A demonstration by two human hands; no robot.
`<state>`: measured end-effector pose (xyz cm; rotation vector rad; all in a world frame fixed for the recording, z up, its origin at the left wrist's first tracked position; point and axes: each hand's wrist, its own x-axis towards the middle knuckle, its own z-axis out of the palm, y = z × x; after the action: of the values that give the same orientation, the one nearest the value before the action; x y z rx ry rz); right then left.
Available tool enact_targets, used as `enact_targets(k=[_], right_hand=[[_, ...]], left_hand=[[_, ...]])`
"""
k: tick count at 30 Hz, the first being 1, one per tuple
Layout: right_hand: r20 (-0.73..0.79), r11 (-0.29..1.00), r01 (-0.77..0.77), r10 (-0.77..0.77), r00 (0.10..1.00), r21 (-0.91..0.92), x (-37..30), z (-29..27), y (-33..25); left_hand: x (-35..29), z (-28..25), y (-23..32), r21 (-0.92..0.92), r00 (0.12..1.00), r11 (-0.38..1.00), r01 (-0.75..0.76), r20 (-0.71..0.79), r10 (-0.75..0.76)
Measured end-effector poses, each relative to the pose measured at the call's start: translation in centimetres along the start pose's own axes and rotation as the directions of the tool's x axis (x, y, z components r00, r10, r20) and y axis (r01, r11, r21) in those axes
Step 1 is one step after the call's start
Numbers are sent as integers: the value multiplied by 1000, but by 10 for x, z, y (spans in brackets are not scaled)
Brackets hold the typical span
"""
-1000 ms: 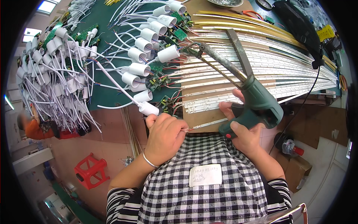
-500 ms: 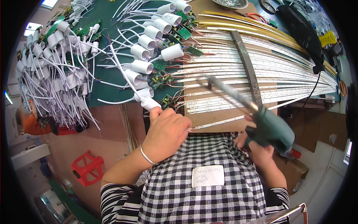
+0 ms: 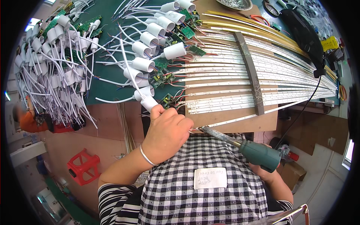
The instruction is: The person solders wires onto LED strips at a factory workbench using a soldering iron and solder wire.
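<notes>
My left hand (image 3: 167, 131) is closed at the front edge of the board, pinching thin wires (image 3: 193, 130) between its fingertips. Its thumb side touches a white plastic cap (image 3: 149, 102) with a white cable. My right hand (image 3: 264, 173) grips a green soldering gun (image 3: 258, 154), mostly hidden beneath its body. The gun's metal tip rests at the end of one LED strip (image 3: 232, 120), beside the pinched wires. More LED strips (image 3: 221, 101) lie side by side on the brown board (image 3: 240, 126), with wires running to green circuit boards (image 3: 167, 100).
A dark metal bar (image 3: 249, 71) lies across the strips. White caps with cables (image 3: 150, 39) line the board's left, and a big heap of them (image 3: 56, 75) hangs at the table's left edge. A metal bowl (image 3: 236, 4) and orange-handled pliers (image 3: 259, 18) are behind. A red stool (image 3: 84, 167) stands below left.
My right hand has brought the soldering gun down and left, from above the strips to the wire end of the nearest strip. My left hand has stayed almost in place.
</notes>
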<state>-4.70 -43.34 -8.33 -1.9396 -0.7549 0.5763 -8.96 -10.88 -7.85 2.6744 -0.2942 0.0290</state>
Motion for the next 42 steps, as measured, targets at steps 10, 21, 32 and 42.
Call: enact_targets(k=[10,21,32,42], right_hand=[[18,995,5,-3,1000,-95,10,2,-5],[-344,723,-70,408,845,687,7,14,-4],[-179,405,70,236,955,912,80,44,-9],[-229,390,129,223,948,912,87,34,-19]], left_hand=[[3,-3,0,37,998,999,-20,64,17],[5,-4,0,32,998,999,-44,55,42],[0,-4,5,16,1000,1000,-26,-4,26],[3,-3,5,35,1000,999,1,-25,0]])
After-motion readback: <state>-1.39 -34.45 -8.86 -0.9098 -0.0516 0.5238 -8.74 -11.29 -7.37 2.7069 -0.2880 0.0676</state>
